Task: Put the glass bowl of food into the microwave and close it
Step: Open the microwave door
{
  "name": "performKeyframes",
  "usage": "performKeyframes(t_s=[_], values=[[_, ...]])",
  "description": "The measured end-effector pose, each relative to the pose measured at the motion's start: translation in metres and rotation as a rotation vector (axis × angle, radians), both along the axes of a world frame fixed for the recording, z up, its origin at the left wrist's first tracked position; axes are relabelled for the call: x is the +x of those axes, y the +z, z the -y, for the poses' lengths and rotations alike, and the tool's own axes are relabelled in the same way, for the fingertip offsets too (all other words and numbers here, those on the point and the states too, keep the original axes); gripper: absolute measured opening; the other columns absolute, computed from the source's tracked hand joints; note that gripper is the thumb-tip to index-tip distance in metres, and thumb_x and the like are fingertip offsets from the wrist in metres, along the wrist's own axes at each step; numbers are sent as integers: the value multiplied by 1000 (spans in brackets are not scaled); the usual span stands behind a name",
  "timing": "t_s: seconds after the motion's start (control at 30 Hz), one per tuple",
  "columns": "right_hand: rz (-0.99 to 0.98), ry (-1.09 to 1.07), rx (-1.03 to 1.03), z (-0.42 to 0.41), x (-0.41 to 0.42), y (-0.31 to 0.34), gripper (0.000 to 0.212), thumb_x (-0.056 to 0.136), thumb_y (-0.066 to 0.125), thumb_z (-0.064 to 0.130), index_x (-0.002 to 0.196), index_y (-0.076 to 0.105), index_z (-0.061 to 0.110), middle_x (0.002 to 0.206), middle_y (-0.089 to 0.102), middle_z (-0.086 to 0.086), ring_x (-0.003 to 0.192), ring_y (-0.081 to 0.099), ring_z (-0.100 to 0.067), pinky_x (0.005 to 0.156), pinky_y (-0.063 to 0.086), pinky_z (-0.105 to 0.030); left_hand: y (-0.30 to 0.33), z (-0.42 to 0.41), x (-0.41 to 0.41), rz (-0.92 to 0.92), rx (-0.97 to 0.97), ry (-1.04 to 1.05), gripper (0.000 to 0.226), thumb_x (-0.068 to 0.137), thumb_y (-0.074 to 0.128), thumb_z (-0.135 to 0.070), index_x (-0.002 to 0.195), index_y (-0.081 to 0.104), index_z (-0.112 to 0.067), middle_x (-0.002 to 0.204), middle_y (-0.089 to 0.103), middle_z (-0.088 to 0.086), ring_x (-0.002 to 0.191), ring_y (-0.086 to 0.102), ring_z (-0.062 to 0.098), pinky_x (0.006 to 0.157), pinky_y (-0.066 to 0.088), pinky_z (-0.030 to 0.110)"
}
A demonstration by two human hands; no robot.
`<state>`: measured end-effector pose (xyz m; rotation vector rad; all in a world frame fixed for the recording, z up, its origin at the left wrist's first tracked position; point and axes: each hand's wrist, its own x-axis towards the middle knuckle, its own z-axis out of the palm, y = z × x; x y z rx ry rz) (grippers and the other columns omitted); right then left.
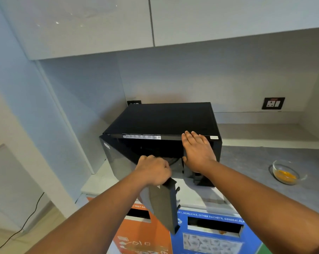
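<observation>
A black microwave (pixel 166 118) stands on the grey counter (pixel 264 187) against the back wall. Its door (pixel 164 204) is swung out toward me, hinged on the left. My left hand (pixel 153 170) grips the door's top edge. My right hand (pixel 198 151) lies flat with fingers spread against the microwave's front right corner, over the control panel. The glass bowl (pixel 287 172), holding yellow-orange food, sits on the counter well to the right of the microwave. The dark cavity is partly hidden by my hands.
White wall cabinets (pixel 155 24) hang overhead. A socket (pixel 273 103) is on the back wall at right. Orange (pixel 142 233) and blue (pixel 213 235) waste-bin fronts sit below the counter edge. A black cable (pixel 27 220) runs along the floor at left.
</observation>
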<state>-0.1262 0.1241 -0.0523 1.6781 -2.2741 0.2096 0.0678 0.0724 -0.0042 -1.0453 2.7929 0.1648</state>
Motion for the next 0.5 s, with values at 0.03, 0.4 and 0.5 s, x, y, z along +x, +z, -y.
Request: performKeyframes(t_s=[0.03, 0.4, 0.5], values=[[-3, -4, 6, 1, 1, 2, 88, 94, 59, 43, 162, 13, 13, 170, 17, -10, 156, 12, -29, 124, 8, -45, 2, 3, 4, 26, 9, 49, 43, 92, 36, -37, 118, 69, -27, 141, 58, 2, 137, 42, 31, 107, 28, 49], [41, -18, 99, 17, 9, 9, 95, 94, 56, 53, 162, 4, 14, 172, 3, -9, 157, 0, -30, 125, 7, -47, -8, 60, 55, 2, -57, 409, 85, 101, 47, -32, 161, -6, -4, 169, -18, 18, 156, -17, 36, 125, 2, 48], [39, -16, 91, 20, 9, 7, 95, 93, 56, 54, 162, 4, 13, 172, 3, -10, 157, -1, -29, 125, 7, -47, -13, 71, 67, 5, -104, 464, 89, 99, 51, -28, 160, -9, -2, 169, -19, 19, 156, -15, 37, 126, 2, 47]])
